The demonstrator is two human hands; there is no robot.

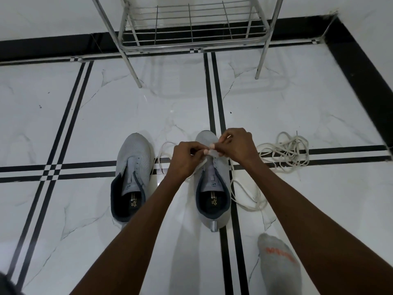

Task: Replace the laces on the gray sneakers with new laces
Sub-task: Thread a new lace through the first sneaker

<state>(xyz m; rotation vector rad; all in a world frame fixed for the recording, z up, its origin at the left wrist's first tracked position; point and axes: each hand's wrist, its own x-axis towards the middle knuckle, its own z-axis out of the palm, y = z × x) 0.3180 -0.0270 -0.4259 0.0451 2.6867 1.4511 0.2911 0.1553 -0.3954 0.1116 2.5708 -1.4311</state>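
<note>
Nearest the camera, a foot in a gray sock (278, 265) is resting on the white tiled floor (63, 124), and both forearms are reaching forward over it. The left hand (187, 158) and right hand (236, 145) are meeting above the right gray sneaker (212, 188), each pinching the white lace (244, 196) that is trailing off both sides of that shoe, while the left gray sneaker (131, 173) is sitting unlaced just beside it. Farther right a tangled pile of laces (285, 154) is lying on the floor, and beyond everything a metal wire rack (191, 28) is standing against the wall.
</note>
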